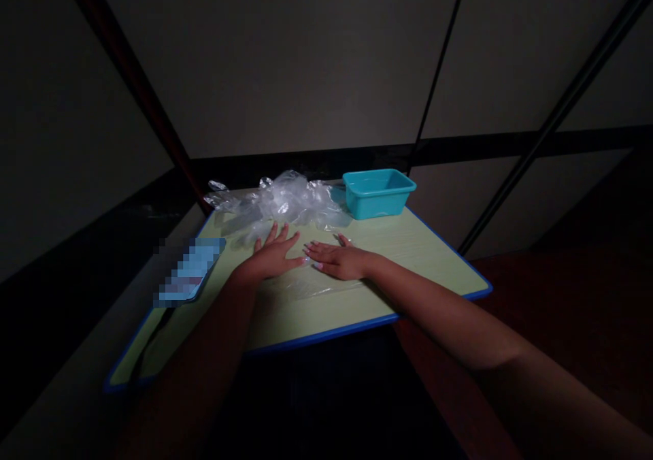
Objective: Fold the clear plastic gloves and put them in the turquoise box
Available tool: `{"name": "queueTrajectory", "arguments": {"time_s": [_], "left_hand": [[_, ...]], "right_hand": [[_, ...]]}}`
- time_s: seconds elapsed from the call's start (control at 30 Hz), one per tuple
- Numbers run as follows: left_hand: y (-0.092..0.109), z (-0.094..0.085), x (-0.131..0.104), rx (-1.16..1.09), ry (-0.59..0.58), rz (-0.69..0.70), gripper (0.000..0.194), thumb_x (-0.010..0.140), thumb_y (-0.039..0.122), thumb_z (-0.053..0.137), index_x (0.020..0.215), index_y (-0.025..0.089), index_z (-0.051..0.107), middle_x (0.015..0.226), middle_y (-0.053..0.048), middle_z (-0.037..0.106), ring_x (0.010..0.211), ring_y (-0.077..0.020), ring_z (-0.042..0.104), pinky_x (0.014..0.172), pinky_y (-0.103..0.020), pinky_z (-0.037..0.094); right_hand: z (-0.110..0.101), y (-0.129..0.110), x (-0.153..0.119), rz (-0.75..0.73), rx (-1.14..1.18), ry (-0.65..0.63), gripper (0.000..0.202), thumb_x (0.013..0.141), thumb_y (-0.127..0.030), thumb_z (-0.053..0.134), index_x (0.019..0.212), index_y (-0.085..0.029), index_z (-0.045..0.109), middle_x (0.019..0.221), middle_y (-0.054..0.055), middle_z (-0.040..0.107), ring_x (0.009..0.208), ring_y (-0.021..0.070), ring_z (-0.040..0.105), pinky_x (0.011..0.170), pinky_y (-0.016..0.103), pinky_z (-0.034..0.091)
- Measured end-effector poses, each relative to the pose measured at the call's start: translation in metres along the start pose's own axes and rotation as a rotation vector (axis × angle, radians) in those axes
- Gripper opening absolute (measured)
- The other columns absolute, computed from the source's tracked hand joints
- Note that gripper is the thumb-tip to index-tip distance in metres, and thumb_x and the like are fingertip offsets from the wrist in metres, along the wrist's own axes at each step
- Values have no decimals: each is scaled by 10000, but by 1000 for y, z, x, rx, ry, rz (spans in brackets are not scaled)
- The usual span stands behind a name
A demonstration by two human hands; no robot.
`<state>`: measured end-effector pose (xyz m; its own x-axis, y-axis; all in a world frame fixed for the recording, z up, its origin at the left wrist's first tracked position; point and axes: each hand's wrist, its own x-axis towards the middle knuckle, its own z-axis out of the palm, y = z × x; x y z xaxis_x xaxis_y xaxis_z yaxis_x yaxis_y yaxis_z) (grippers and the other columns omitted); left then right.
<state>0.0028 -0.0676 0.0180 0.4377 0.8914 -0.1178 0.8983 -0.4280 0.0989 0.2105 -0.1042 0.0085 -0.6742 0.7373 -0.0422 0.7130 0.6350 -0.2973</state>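
Note:
A thin, clear plastic bag (326, 288) lies spread on the table, its edges hard to make out. My left hand (273, 256) rests palm down at its left side, fingers spread. From the right, my right hand (344, 261) presses flat on the sheet, fingers stretched toward the left hand and nearly touching its thumb. Neither hand grips anything. Just beyond the fingertips sits a crumpled heap of clear plastic bags (290, 198).
The light yellow table (423, 256) has a blue edge. At its back right stands a turquoise plastic basket (378, 201). On the left lies a phone (191, 269), its screen blurred, with a dark cable (153, 341). Pale panels (306, 65) rise behind.

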Motion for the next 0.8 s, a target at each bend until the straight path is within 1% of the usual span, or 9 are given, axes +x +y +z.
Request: {"name": "queueTrajectory", "arguments": {"time_s": [0.13,0.3,0.43,0.57,0.67,0.8], "left_hand": [[0,-1,-1,-12,-68,-19,799,782,666,412,1448,306,154,1517,-77,-12,1366,-309,-131,1038,-600,88],[-4,2,1,-12,-72,26,759,790,669,400,1436,359,151,1519,-54,-11,1363,-334,-125,1028,-612,95],[-6,4,3,-28,-53,66,716,804,630,420,1426,383,165,1523,-54,12,1370,-326,-114,1027,-615,77],[-7,4,4,-51,-63,95,700,804,629,426,1419,391,191,1522,-65,36,1372,-337,-92,1017,-628,81],[-8,3,3,-67,-79,100,681,802,633,431,1408,390,239,1520,-64,42,1368,-354,-91,1010,-635,102],[-8,2,2,-68,-87,104,616,811,605,444,1375,380,338,1519,-49,34,1363,-358,-109,1019,-622,104]], "right_hand": [[0,-1,0,12,5,4,501,954,-381,270,1442,-320,177,1494,38,204,1376,224,159,1035,604,-68],[1,1,-1,44,9,20,535,948,-402,272,1454,-291,137,1495,46,198,1376,217,162,1045,598,-63],[0,0,-1,55,-2,26,544,946,-403,270,1457,-272,135,1496,56,196,1376,223,161,1046,601,-58],[-1,1,-2,71,-13,41,547,944,-404,263,1455,-246,151,1493,64,204,1373,233,173,1043,617,-37],[-2,5,-3,106,-11,54,539,944,-408,251,1450,-236,185,1487,75,222,1372,238,178,1042,619,-28],[-3,10,-3,132,-1,58,515,948,-403,240,1444,-263,210,1489,64,220,1372,238,177,1041,618,-29]]}}
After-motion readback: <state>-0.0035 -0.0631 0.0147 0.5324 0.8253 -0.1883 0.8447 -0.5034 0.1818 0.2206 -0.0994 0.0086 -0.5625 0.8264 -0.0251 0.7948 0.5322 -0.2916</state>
